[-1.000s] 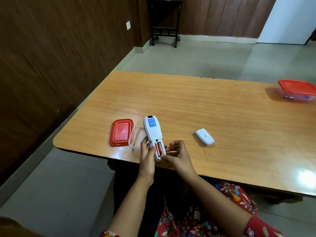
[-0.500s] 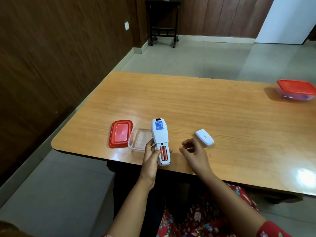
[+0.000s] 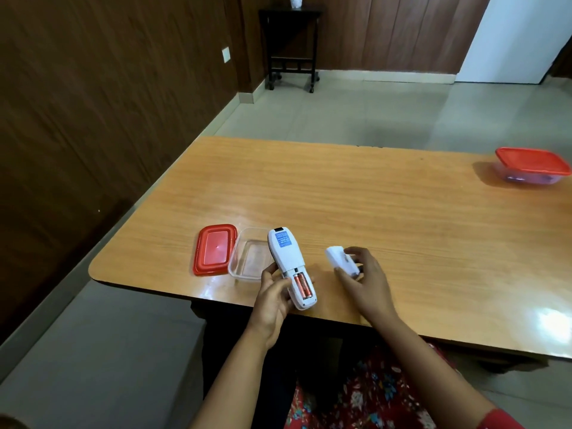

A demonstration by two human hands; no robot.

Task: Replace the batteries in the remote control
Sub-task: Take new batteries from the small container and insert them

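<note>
A: Logging near to far. I'm seeing the left hand (image 3: 274, 300) wrapping around the lower end of the remote control (image 3: 292, 267), back side facing up, compartment lying open with two orange batteries (image 3: 301, 284) sitting inside

B: Long axis?

A: It's running away from the body, tilting a little left, battery end nearest me, blue label at the far end. It's hanging over the near edge of the table (image 3: 387, 212), just right of the clear tub (image 3: 249, 258)

B: And the other hand?

A: The right hand (image 3: 366, 278) is closing its fingers on the white battery cover (image 3: 342, 261), which is sitting just to the right of the remote, not touching it. I can't tell whether it's lifting off the wood yet

B: So what is the move turning on?

A: I'm judging the cover has to travel left and line up along the remote's axis over the open bay. The right hand is the nearer one for that

B: Farther out?

A: The red lid (image 3: 213, 249) is lying left of the tub; a closed red-lidded container (image 3: 532, 165) is sitting at the far right, well apart
</note>
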